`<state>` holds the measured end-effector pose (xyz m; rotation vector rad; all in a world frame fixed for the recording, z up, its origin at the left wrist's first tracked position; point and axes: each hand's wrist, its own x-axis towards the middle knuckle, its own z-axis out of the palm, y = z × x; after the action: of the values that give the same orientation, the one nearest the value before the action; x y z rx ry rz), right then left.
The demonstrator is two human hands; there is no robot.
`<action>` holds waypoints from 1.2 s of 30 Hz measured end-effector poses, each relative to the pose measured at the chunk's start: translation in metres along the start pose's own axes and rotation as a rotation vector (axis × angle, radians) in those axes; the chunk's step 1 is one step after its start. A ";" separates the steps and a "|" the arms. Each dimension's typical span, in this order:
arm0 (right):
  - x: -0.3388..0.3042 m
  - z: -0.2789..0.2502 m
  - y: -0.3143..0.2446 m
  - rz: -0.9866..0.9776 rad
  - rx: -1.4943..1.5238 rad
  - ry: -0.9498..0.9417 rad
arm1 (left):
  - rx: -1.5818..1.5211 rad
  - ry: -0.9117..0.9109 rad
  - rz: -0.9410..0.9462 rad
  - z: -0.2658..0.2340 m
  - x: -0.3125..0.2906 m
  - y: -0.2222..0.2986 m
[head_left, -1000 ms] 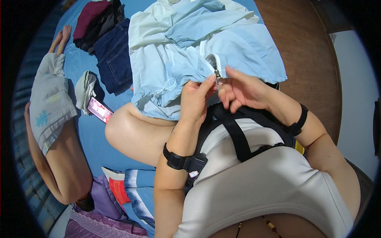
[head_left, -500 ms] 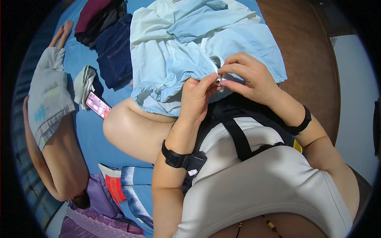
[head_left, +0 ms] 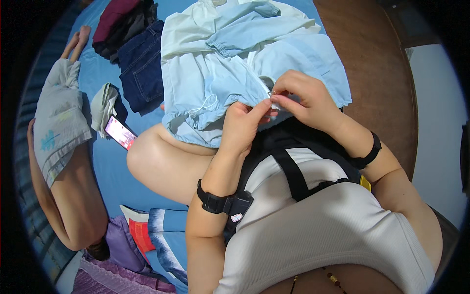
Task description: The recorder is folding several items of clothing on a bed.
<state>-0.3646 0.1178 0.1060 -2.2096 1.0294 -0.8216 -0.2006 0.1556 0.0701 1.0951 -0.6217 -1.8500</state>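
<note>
Pale blue jacket point(head_left: 274, 63), blue bedsheet point(head_left: 112, 171)

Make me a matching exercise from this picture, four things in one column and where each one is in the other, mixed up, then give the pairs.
Things:
1. light blue jacket
2. phone
3. dark jeans
4. zipper pull

Places:
A. lit up on the blue sheet beside the lying person
B. pinched between the fingertips of both hands
C. folded, left of the jacket
D. spread over the lap and bed

Pairs: 1-D, 2-A, 3-C, 4-B

A blue-sheeted bed point(head_left: 112, 171) meets a brown wooden headboard point(head_left: 377, 73) and pale floor point(head_left: 435, 127).
</note>
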 end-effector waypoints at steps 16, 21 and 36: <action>0.016 -0.003 -0.012 0.295 0.421 -0.415 | 0.031 0.194 0.131 -0.006 -0.042 0.006; 0.014 0.002 -0.015 0.175 0.392 -0.374 | 0.069 0.233 0.105 -0.006 -0.037 0.000; 0.025 0.026 -0.015 0.241 0.412 -0.327 | 0.137 0.338 0.244 -0.008 -0.045 0.001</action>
<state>-0.3258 0.1116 0.1062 -1.7557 0.8540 -0.4899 -0.1826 0.1945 0.0869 1.3231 -0.6559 -1.3912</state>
